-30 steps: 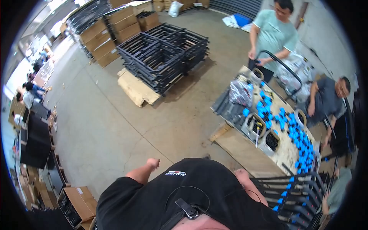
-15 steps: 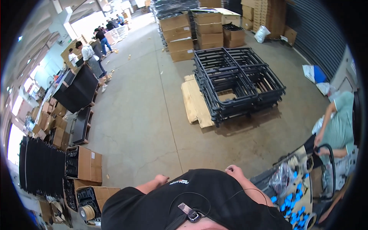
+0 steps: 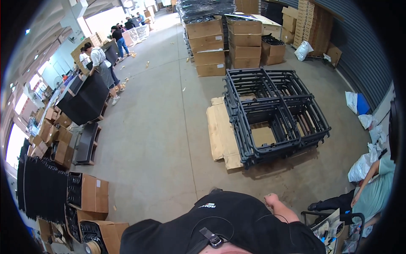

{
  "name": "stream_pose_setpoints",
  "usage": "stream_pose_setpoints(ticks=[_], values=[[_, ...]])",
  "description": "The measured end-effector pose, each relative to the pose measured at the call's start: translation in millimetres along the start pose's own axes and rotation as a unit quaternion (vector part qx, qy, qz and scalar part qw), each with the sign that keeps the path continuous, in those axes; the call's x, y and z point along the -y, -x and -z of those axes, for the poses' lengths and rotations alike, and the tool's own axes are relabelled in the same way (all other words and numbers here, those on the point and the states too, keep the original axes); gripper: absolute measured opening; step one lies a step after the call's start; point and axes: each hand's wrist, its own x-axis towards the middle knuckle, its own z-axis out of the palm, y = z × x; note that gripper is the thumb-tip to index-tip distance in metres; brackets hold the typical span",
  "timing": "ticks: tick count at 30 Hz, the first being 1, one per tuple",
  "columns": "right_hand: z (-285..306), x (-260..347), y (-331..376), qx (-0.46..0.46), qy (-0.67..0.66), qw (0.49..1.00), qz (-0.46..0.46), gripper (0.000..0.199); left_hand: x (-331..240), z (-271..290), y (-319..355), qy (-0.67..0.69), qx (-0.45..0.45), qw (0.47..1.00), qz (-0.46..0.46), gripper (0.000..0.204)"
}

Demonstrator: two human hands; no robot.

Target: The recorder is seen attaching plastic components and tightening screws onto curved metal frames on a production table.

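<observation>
1. The right hand point(image 3: 272, 199) is held out beside the black shirt point(image 3: 237, 211), over the floor point(image 3: 148, 139). Its fingers look bent, but I cannot tell whether they are narrow or hold anything.
2. The left hand is out of view, so the state of its fingers cannot be told.
3. The black frames point(image 3: 275, 101) lie stacked ahead of the right hand, well apart from it. Cardboard point(image 3: 220, 131) sticks out along their left side.
4. Boxes point(image 3: 207, 46) stand in piles behind the frames, with a white bag point(image 3: 303, 51) to the right.
5. At lower right, a co-worker in green point(image 3: 382, 182) is beside a cluttered tabletop point(image 3: 336, 216).
</observation>
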Motion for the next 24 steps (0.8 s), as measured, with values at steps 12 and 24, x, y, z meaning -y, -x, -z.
stream_pose_setpoints(ticks=[12,24], values=[[183,53,-88,-0.018,-0.549,0.826,-0.128,0.02,-252,403,-203,0.578,-0.251,0.771,-0.094,0.031],[281,60,-404,-0.108,-0.535,0.82,-0.173,0.045,-340,255,-181,0.054,-0.078,0.993,-0.072,0.048]])
